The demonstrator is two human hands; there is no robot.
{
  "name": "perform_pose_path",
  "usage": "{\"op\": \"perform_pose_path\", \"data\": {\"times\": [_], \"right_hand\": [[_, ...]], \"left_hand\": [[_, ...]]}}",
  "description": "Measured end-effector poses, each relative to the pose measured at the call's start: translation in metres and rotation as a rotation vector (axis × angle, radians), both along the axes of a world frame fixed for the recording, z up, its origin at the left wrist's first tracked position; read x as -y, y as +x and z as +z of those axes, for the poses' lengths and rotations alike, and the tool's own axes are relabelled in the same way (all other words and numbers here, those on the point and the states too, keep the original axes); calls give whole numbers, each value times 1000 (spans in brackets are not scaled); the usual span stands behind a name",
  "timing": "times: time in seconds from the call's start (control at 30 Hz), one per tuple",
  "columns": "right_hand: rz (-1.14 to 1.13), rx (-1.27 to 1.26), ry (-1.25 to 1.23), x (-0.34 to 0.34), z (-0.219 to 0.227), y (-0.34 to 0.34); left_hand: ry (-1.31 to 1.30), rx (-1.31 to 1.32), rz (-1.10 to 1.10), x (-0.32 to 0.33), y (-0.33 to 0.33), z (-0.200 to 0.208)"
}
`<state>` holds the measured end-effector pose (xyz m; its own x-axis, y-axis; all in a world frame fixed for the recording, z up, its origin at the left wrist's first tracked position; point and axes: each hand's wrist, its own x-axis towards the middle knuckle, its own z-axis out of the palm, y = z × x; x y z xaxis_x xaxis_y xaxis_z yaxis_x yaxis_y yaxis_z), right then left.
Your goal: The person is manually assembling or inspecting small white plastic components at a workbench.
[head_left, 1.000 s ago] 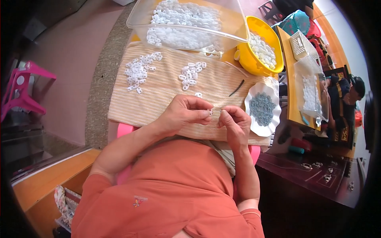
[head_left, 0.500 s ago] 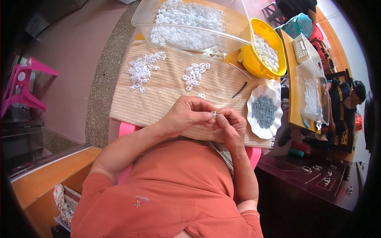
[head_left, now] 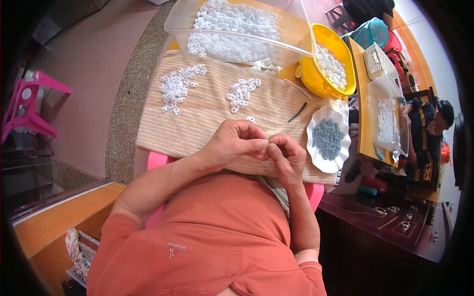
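Note:
My left hand (head_left: 236,143) and my right hand (head_left: 289,155) meet over the near edge of the towel-covered table, thumbs and fingertips pinched together. The small white piece seen between them half a second ago is now almost wholly hidden by the fingers. Just beyond my left hand lies a single white two-holed oval piece (head_left: 250,119). Farther off are a small group of such pieces (head_left: 240,92) and a larger loose pile (head_left: 175,88) at the left. To the right of my right hand stands a white wavy-edged dish (head_left: 316,159) of small grey-blue parts (head_left: 327,139).
At the back a clear plastic bin (head_left: 237,35) holds many white pieces, beside a yellow basin (head_left: 316,84) of more. A thin dark strip (head_left: 297,112) lies on the striped towel (head_left: 207,118). On the right, another person (head_left: 429,116) sits by a second clear bin (head_left: 390,121).
My fingertips have closed in over the small white piece, which showed between them before. Both hands stay in nearly the same place.

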<state>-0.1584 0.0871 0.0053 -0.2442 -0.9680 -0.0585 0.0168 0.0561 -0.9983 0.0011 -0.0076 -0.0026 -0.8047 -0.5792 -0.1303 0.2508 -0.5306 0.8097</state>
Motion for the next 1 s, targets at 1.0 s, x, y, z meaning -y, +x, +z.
{"op": "perform_pose_path", "data": {"times": [1.0], "right_hand": [[16, 184, -8, -4, 9, -3]], "left_hand": [[-206, 43, 80, -8, -2, -1]]}}
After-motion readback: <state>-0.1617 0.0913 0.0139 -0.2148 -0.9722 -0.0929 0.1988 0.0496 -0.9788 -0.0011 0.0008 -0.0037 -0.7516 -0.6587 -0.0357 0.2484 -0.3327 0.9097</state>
